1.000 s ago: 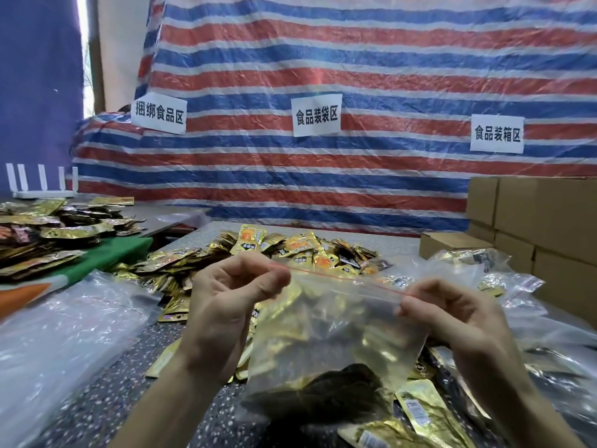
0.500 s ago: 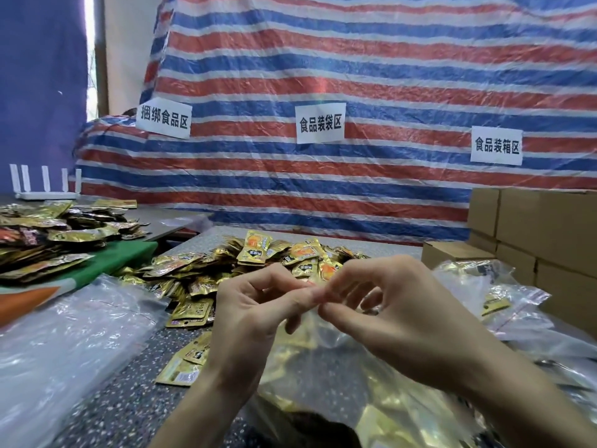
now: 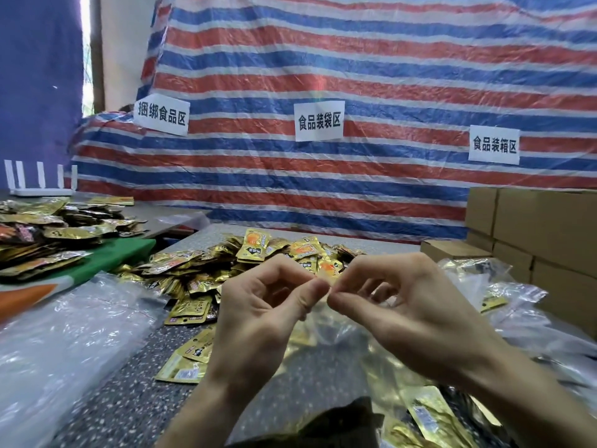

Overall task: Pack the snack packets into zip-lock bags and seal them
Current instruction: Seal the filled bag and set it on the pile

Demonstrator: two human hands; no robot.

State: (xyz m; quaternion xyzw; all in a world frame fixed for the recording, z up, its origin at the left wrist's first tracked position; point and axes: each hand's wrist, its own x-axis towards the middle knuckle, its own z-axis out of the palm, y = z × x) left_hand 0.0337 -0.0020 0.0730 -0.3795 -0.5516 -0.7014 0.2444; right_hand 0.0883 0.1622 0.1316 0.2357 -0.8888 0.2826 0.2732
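Observation:
I hold a clear zip-lock bag (image 3: 326, 360) with gold snack packets inside, up over the speckled table. My left hand (image 3: 258, 315) pinches its top edge between thumb and forefinger. My right hand (image 3: 410, 312) pinches the same edge right beside it, fingertips almost touching. The bag hangs down below both hands and its zip strip is hidden by my fingers. A heap of loose gold and orange snack packets (image 3: 258, 260) lies just behind my hands.
A stack of empty clear bags (image 3: 64, 337) lies at the left. Filled bags (image 3: 504, 286) pile up at the right, in front of cardboard boxes (image 3: 542, 234). Another heap of packets (image 3: 48, 234) covers the left table. A striped tarpaulin with paper signs hangs behind.
My right hand slid left along the bag's top edge, from the far corner to my left hand. The bag sank lower in view and the camera tilted up a little.

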